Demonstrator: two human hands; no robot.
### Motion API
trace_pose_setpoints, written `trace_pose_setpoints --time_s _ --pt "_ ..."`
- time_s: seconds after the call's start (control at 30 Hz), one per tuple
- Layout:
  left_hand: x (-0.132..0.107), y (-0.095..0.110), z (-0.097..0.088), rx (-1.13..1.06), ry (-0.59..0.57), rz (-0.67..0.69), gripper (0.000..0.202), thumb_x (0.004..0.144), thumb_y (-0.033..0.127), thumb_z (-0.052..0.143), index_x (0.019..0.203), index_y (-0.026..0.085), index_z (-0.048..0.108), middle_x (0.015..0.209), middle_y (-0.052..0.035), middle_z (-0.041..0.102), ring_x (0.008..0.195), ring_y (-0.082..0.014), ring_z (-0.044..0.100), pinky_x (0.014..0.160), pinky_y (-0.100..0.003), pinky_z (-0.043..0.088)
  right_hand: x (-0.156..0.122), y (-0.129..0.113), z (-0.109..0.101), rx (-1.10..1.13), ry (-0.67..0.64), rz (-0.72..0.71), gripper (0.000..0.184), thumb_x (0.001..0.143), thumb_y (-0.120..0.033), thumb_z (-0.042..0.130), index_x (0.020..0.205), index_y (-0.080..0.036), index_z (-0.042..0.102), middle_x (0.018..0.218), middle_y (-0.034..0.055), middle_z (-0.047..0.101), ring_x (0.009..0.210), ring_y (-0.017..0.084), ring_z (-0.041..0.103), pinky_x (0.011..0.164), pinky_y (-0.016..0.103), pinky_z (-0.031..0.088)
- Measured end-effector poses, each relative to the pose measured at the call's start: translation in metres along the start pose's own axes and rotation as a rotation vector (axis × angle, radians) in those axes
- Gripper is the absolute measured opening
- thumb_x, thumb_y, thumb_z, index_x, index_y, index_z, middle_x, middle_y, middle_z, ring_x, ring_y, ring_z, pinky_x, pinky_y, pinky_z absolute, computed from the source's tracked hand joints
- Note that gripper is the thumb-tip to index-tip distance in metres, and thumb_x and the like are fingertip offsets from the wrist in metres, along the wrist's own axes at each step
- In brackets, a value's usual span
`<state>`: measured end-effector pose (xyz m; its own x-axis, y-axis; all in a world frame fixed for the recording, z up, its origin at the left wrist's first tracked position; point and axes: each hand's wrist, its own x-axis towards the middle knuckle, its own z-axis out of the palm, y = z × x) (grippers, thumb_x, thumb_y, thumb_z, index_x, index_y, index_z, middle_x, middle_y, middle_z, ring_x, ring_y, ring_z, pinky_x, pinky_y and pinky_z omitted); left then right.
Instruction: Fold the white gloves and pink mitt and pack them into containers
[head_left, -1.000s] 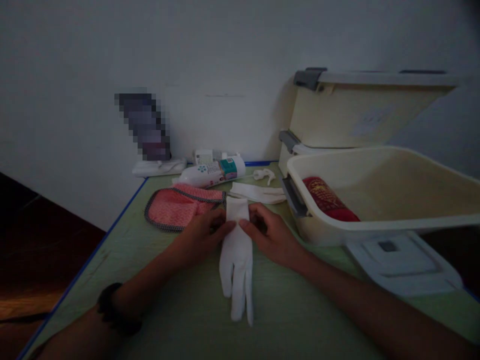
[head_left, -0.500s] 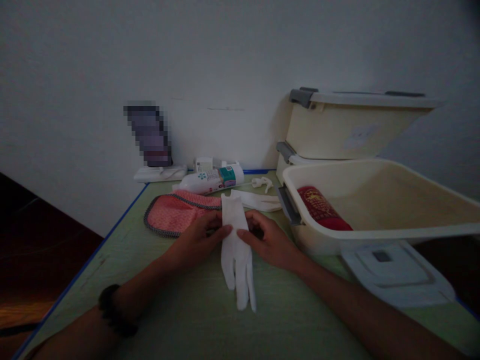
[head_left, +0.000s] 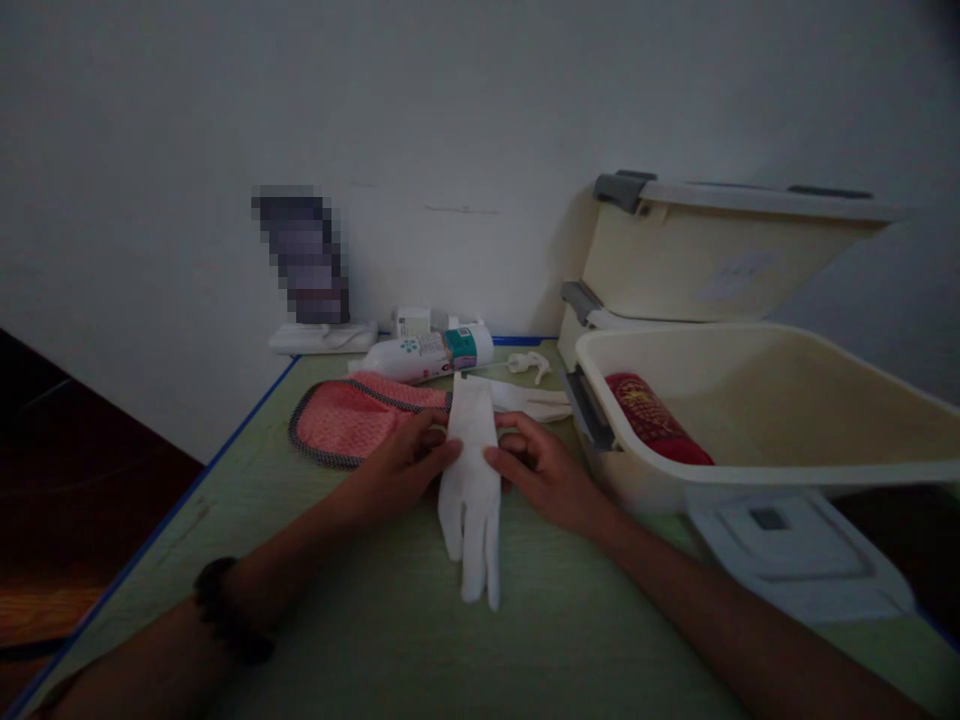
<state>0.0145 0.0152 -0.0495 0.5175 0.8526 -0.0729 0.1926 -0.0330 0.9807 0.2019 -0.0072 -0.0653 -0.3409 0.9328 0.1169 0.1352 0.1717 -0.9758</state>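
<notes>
A white cloth glove point(head_left: 472, 490) hangs between my hands, its fingers pointing down toward me and its cuff away. My left hand point(head_left: 409, 465) pinches its left edge with the thumb on top. On the opposite edge, my right hand point(head_left: 544, 468) is closed on it in the same way. Another white glove point(head_left: 525, 398) lies flat behind, partly hidden by the held one. A pink cloth point(head_left: 345, 420) with a dark checked border lies just beyond my left hand.
A white bottle point(head_left: 427, 352) lies at the back beside a loose spray head point(head_left: 529, 365). At right stands an open cream bin point(head_left: 772, 400) holding a red rolled cloth point(head_left: 656, 420); a pale lid point(head_left: 802, 550) is below it. A blurred-out device point(head_left: 307, 260) stands at back left.
The held glove has tilted slightly, its fingertips shifting left and up a little. Both hands keep their hold. The view has shifted slightly.
</notes>
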Motion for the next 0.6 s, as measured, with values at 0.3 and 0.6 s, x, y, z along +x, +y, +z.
trace_pose_setpoints --time_s 0.3,0.6 --pt "0.0017 -0.0013 -0.0001 -0.045 0.034 0.076 0.019 0.082 0.029 0.053 0.098 0.02 0.05 0.079 0.0008 0.06 0.07 -0.0136 0.059 0.058 -0.023 0.046 0.0015 0.0001 -0.0032 -0.011 0.061 -0.034 0.009 0.085 -0.025 0.047 0.093 -0.021 0.051 0.068 -0.0033 0.052 0.06 0.011 0.05 0.054 0.023 0.039" --pt "0.0014 0.0037 0.0002 -0.067 0.024 0.047 0.016 0.075 0.027 0.06 0.088 0.017 0.055 0.083 -0.0012 0.063 0.077 -0.0153 0.06 0.068 -0.028 0.048 0.0025 -0.0073 -0.005 0.111 0.058 -0.008 0.007 0.083 -0.026 0.05 0.09 -0.023 0.05 0.059 -0.0055 0.049 0.052 0.01 0.044 0.048 0.022 0.034"
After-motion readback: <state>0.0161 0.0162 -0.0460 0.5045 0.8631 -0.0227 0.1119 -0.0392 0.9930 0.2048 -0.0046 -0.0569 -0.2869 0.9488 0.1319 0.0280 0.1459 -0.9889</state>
